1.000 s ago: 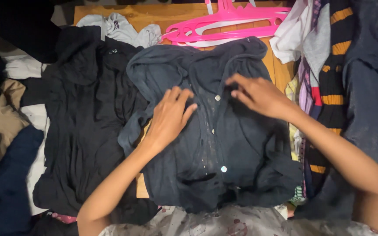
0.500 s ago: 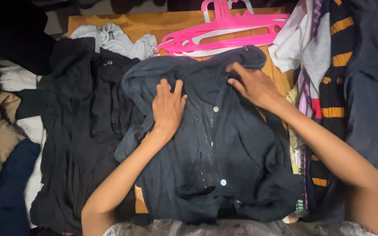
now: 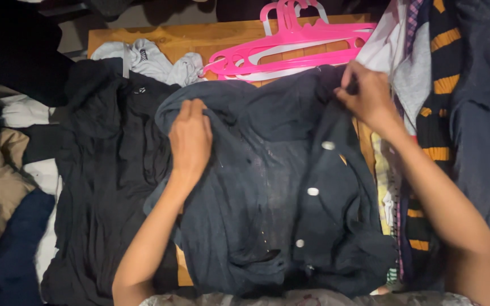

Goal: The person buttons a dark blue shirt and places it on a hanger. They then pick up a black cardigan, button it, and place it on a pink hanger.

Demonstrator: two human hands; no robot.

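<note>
A dark navy button-up shirt (image 3: 279, 187) lies spread front-up on the wooden tabletop (image 3: 199, 38), collar end away from the person and hem toward them, so its long axis runs from far to near. The left hand (image 3: 190, 139) rests flat and open on the shirt's left shoulder area, fingers together, pressing the cloth down. The right hand (image 3: 367, 96) is closed in a pinch on the fabric at the far right corner, near the collar. The body is laid out with white buttons showing down the placket, but the cloth is rumpled and no fold has been made, so the work looks early. A black garment (image 3: 103, 170) lies just beside the shirt on the left, pink hangers (image 3: 290, 48) just beyond the collar, and a striped garment (image 3: 432, 113) on the right.
</note>
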